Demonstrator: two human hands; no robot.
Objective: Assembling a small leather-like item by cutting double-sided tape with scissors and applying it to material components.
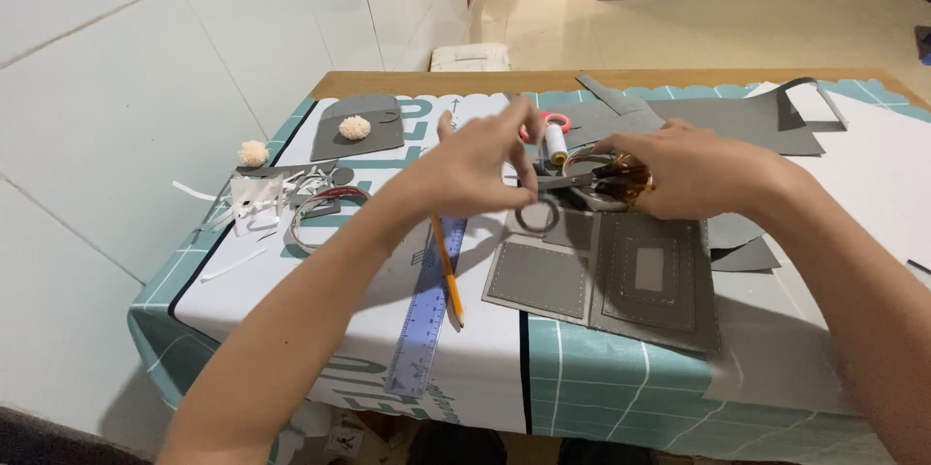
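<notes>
Left hand: centre of the frame, fingers bunched, pinching the upper edge of a small grey ring; index raised toward the top of the frame
Right hand: right of centre, curled closed round the amber handles of the scissors
Scissors: long axis near level, handles at the right under the right hand, blades pointing left toward the left fingertips; blade tips just beside the ring's top edge, contact not clear
Grey ring: centre, just below both hands, hanging from the left pinch above the stitched grey panels; touching the panels or apart, cannot tell
Key relation: ring directly below and between the hands, nearer the left fingertips; scissor blades arriving from the right along a near-level line, so cut line and ring meet at the ring's upper rim
Stitched grey panels: lower centre, flat on the table, long side running left to right
Pencil: left of the panels, long axis running from upper left to lower right, tip toward the bottom of the frame, lying across the blue ruler
Blue ruler: lower centre left, long axis steep, toward the bottom edge
Thread spool: just above the hands, upright
Pompom: upper left, on a grey felt piece
Loose grey sheets: upper right, well apart from the hands
Table covering: teal and white cloth under everything
</notes>
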